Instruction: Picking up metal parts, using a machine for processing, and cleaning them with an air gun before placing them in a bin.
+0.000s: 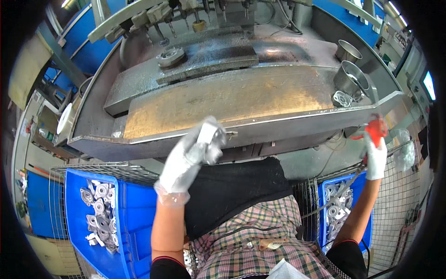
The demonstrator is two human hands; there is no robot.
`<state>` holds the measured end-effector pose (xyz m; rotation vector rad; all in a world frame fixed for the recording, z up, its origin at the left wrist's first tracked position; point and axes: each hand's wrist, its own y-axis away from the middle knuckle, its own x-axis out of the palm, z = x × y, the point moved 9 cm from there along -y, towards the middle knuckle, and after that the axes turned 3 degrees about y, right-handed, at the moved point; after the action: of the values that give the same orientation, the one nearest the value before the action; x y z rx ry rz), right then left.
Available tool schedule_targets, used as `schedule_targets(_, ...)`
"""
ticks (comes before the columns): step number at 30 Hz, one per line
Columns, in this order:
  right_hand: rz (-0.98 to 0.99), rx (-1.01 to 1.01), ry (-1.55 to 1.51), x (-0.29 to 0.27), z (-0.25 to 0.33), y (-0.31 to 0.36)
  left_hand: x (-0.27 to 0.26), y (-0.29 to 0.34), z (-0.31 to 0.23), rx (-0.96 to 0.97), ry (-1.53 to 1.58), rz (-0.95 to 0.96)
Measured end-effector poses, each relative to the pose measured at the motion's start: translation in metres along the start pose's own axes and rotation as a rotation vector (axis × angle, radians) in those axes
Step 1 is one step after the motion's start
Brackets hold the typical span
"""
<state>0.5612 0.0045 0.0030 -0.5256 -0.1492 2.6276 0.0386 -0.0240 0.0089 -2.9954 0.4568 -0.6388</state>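
Blurred left hand (pixel 193 156) half-hides a metal part (pixel 211 135).

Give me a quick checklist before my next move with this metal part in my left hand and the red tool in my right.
1. Left hand grips the metal part: ok, though blurred.
2. Right hand holds the red tool: ok.
3. Hose hangs free over the right blue bin: ok.
4. Wet machine bed bare where the part is heading: ok.
5. Fixture seat clean: cannot tell.
6. Left blue bin has room: ok.
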Motion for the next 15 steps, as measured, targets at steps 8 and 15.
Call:
schedule_targets(8, -0.497, -0.209, 0.158, -0.17, -0.111, -0.068, 0.008, -0.079, -0.082, 0.609, -1.441, -0.329)
schedule_targets(15, -0.455, -0.053, 0.106, -0.193, -0.198, -0.08, -0.035, -0.124, -0.017, -0.049, -1.566, -0.151)
